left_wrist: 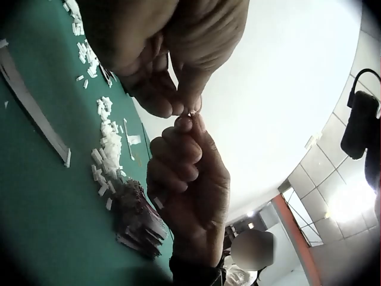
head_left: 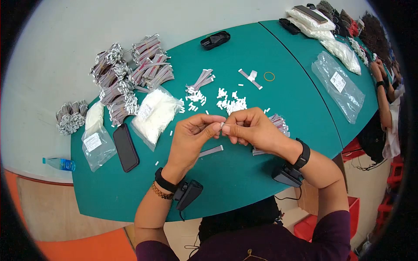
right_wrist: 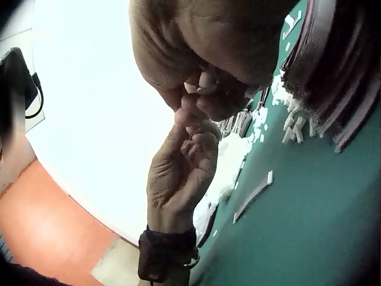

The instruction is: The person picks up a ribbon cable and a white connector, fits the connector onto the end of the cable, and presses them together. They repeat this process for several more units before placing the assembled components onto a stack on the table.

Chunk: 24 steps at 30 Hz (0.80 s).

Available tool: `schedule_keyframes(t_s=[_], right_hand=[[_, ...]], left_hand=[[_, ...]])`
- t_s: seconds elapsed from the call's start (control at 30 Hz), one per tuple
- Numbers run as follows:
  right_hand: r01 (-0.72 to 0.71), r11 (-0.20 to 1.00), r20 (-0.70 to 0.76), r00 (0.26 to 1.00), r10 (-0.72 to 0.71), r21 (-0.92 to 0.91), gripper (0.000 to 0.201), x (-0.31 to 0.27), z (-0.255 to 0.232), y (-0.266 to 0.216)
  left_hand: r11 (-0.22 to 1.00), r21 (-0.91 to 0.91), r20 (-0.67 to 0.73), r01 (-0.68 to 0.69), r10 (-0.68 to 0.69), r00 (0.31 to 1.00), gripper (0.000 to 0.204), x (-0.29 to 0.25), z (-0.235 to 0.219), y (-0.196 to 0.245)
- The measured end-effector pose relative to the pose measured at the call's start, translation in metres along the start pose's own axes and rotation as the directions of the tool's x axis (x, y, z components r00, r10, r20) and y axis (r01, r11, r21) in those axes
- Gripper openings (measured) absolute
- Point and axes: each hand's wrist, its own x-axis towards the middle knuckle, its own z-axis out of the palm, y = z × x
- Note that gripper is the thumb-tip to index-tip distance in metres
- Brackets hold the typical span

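Both hands meet fingertip to fingertip above the green table in the head view. Thumb and fingers of the left hand (head_left: pixel 191 137) and of the right hand (head_left: pixel 254 126) pinch a small white piece (head_left: pixel 222 124) between them, mostly hidden by the fingertips. Under the hands lies a single grey strip (head_left: pixel 211 151) with white ends. Loose white pieces (head_left: pixel 235 105) are heaped just beyond the fingers. A bundle of grey strips (head_left: pixel 278 124) lies partly behind the right wrist.
Large strip bundles (head_left: pixel 114 80) stand at the back left, near a bag of white pieces (head_left: pixel 152 115) and a phone (head_left: pixel 126 147). A black case (head_left: pixel 215 40), a rubber band (head_left: pixel 269 76) and a plastic bag (head_left: pixel 338 87) lie farther off. Another person's arm (head_left: pixel 382 98) shows at right.
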Motion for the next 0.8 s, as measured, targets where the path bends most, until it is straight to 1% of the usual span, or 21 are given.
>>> schedule_keyframes(t_s=[0.13, 0.23, 0.33, 0.43, 0.53, 0.63, 0.73, 0.8], right_hand=[[0.051, 0.998, -0.003, 0.999, -0.051, -0.049, 0.017, 0.0, 0.0, -0.001], [0.076, 0.994, -0.005, 0.997, -0.077, -0.082, 0.017, -0.001, 0.0, 0.0], [0.137, 0.982, -0.009, 0.99, -0.139, -0.127, 0.018, -0.003, 0.002, 0.001], [0.107, 0.989, -0.019, 0.994, -0.11, -0.104, 0.019, -0.005, 0.004, -0.005], [0.11, 0.987, -0.015, 0.994, -0.112, -0.117, 0.019, -0.002, 0.002, -0.005], [0.14, 0.984, -0.023, 0.989, -0.144, -0.112, 0.02, -0.002, 0.003, -0.003], [0.103, 0.98, 0.01, 0.995, -0.103, -0.171, 0.021, -0.003, 0.001, 0.0], [0.118, 0.98, 0.014, 0.993, -0.118, -0.16, 0.021, -0.002, 0.002, 0.004]], left_hand=[[1.0, -0.027, 0.003, 0.011, -0.01, 1.0, 0.018, 0.002, 0.0, 0.003], [1.0, 0.004, 0.019, 0.021, -0.021, 1.0, 0.02, 0.0, -0.002, 0.002], [1.0, 0.031, -0.006, 0.002, -0.002, 1.0, 0.019, 0.0, -0.001, -0.002], [1.0, 0.03, -0.001, -0.009, 0.009, 1.0, 0.022, -0.001, -0.002, -0.001], [0.996, 0.075, 0.013, -0.037, 0.036, 0.999, 0.022, 0.002, 0.003, 0.003], [0.977, 0.215, 0.045, 0.002, -0.012, 0.999, 0.023, 0.002, -0.001, 0.006], [0.945, 0.322, 0.156, -0.061, 0.011, 0.988, 0.028, 0.001, -0.006, 0.0], [0.911, 0.387, 0.171, -0.143, 0.081, 0.982, 0.028, 0.002, -0.008, -0.007]])
